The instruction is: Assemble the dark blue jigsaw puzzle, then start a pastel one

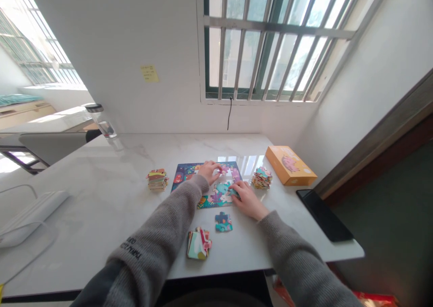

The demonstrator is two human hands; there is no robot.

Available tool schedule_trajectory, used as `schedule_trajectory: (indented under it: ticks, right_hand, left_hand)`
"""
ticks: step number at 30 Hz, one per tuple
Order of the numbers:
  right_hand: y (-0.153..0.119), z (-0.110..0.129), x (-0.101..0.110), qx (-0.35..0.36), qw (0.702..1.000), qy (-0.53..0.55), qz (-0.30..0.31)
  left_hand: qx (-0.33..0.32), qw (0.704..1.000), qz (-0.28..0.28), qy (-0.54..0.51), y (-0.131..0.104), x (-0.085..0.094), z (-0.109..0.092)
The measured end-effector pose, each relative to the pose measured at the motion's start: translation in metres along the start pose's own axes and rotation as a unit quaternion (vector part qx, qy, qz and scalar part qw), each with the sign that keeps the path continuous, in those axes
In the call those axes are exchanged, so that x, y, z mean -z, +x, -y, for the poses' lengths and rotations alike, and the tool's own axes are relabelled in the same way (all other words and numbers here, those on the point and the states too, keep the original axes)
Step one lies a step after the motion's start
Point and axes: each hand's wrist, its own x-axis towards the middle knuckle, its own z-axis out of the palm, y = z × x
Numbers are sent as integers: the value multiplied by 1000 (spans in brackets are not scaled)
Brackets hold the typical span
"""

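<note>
The white, grey-veined tabletop (128, 207) spreads under both my hands and well out to either side of my fingers. Beyond them, up in the wall, is the green-framed window with metal bars (262, 40). Right beneath my fingers lies the colourful, rectangular, partly assembled jigsaw puzzle (223, 190), with a pale patch between my two hands. My left hand (209, 171) is over its far middle, fingers curled and thumb close to the fingertips; my right hand (248, 200) is at its right edge, fingers bent narrow over a teal part. I can't tell whether either one grips a piece.

Well to the right of my right fingers lies a flat black rectangular slab (324, 215), and farther out, an orange rectangular box (290, 165). A clear bottle with a dark lid (104, 124) stands far off to my left fingers' left. Stacks of printed puzzle pieces sit left of my left fingers (157, 181), right of my right (261, 178), and nearer me (199, 244). One loose blue-and-teal piece (223, 222) lies just nearer me than my right fingertips.
</note>
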Motion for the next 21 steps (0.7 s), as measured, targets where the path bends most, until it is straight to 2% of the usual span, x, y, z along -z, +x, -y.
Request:
schedule_trajectory:
  ticks: [4, 9, 16, 21]
  right_hand:
    - [0, -1, 1, 4, 1000, -4, -1]
    - [1, -3, 1, 3, 1000, -12, 1]
    - [24, -12, -1, -13, 1000, -13, -8]
    - [49, -22, -7, 5, 996, -83, -21]
  left_hand:
    - [14, 1000, 5, 11, 15, -18, -5]
    - [14, 1000, 1, 9, 14, -32, -6]
    - [-1, 1000, -19, 13, 10, -41, 1]
    - [-3, 1000, -18, 15, 10, -42, 2]
